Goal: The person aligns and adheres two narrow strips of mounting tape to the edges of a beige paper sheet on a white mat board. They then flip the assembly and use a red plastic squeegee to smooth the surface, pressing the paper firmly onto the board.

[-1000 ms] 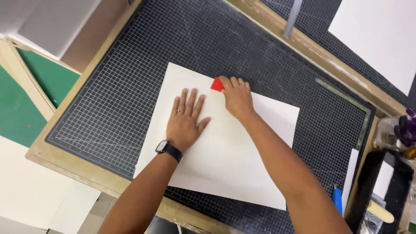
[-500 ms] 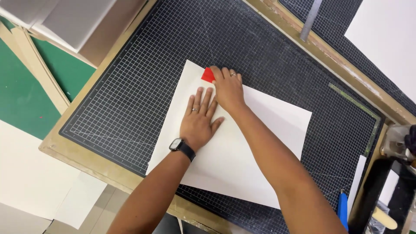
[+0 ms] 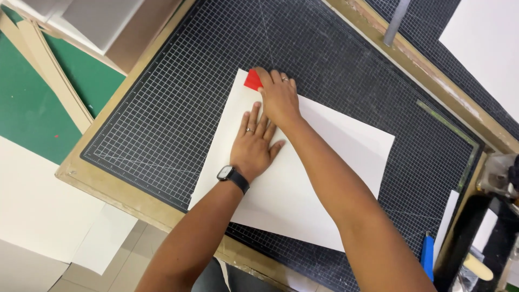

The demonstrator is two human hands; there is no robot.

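Bare forearms — black wristwatch (image 3: 233,177), ring (image 3: 249,130) on left hand (image 3: 254,145).

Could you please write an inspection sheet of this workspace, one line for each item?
Surface: black gridded cutting mat on a wooden-edged table.
Job's things: large white sheet lies flat on the mat; small red flat tool at its upper left corner.
Clutter: blue-handled tool at the mat's right edge; metal ruler along the far right border.
Grippers: left hand pressed flat on the sheet, fingers spread, watch on wrist; right hand presses the red tool onto the sheet's corner.
Cables: nothing seen.
Surroundings: green boards and pale sheets to the left; another white sheet top right.
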